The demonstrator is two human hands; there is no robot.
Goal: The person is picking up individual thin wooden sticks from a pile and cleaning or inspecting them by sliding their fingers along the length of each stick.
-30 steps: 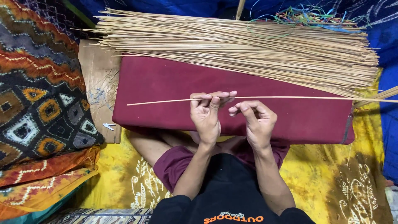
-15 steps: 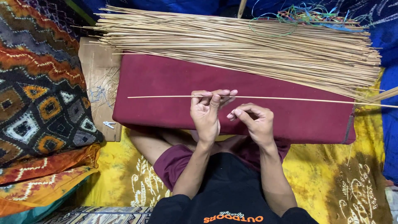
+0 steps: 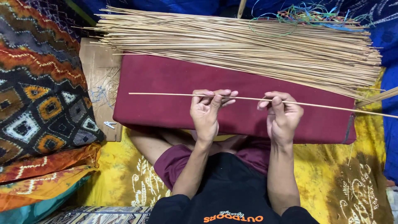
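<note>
A single thin bamboo stick is pinched by the left hand and right hand, both closed on it. It is held level over the maroon cushion (stick bundle just behind).

The cushion is plain dark maroon, and the pile of sticks above it is pale straw-tan, with green, blue and orange strings tangled on top. The cloth at the left carries zigzags and diamonds in orange, red, black, cream and grey, while the floor sheet is mustard yellow with white leafy swirls, and the board is light brown
</note>
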